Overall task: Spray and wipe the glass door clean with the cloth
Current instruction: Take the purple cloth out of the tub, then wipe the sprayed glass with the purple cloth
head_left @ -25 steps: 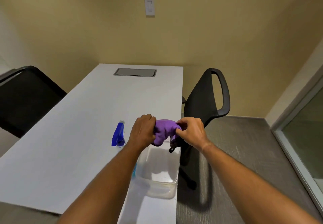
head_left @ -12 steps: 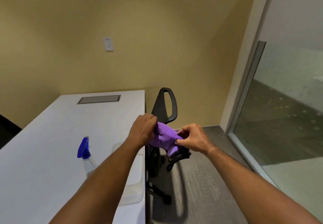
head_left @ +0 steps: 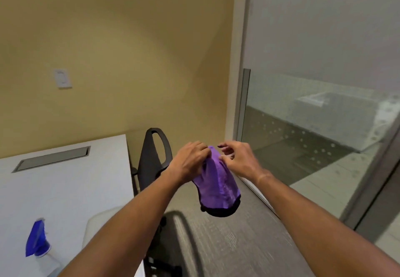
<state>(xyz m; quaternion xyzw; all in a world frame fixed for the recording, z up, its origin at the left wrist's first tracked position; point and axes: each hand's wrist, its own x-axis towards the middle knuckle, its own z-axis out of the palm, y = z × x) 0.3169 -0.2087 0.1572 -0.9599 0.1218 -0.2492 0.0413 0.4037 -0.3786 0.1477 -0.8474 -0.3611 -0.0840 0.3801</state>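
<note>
A purple cloth with a dark hem hangs in mid-air in front of me. My left hand grips its top edge. My right hand touches the cloth's upper right side with fingers loosely curled, some spread above it. The glass door, partly frosted at the top, fills the right side with a grey frame. A spray bottle with a blue trigger head stands on the white table at lower left, away from both hands.
The white table has a grey cable hatch and a clear plastic tub near its edge. A black office chair stands between table and door. Grey floor lies below my arms.
My view has swung right and up, bringing the glass door into view. Both hands have carried the cloth toward the door, and it now hangs unfurled instead of bunched.
</note>
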